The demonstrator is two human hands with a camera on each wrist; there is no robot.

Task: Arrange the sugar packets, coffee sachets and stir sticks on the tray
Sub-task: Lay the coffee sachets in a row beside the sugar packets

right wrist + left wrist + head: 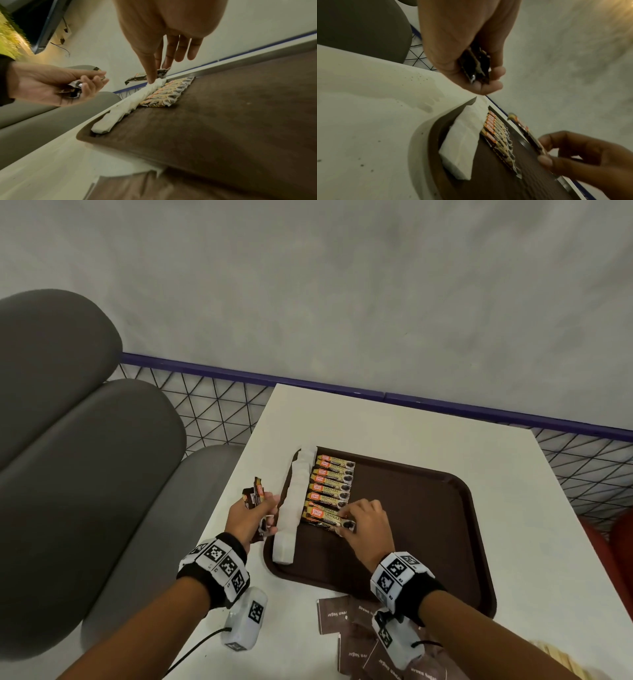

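A brown tray (428, 508) lies on the white table. Along its left side runs a row of white packets (291, 508), and beside that a column of several coffee sachets (330, 486). My right hand (363, 525) pinches one coffee sachet (337, 521) by its end, just above the near end of the column; the left wrist view shows this sachet (527, 134) lifted off the tray. My left hand (251, 515) hovers over the table left of the tray and grips a small bundle of coffee sachets (255, 494).
Brown sugar packets (346, 621) lie scattered on the table at the tray's near edge. Wooden stir sticks (561, 659) show at the bottom right. A grey padded bench (85, 457) stands to the left, and a wire fence with a blue rail (479, 412) behind the table.
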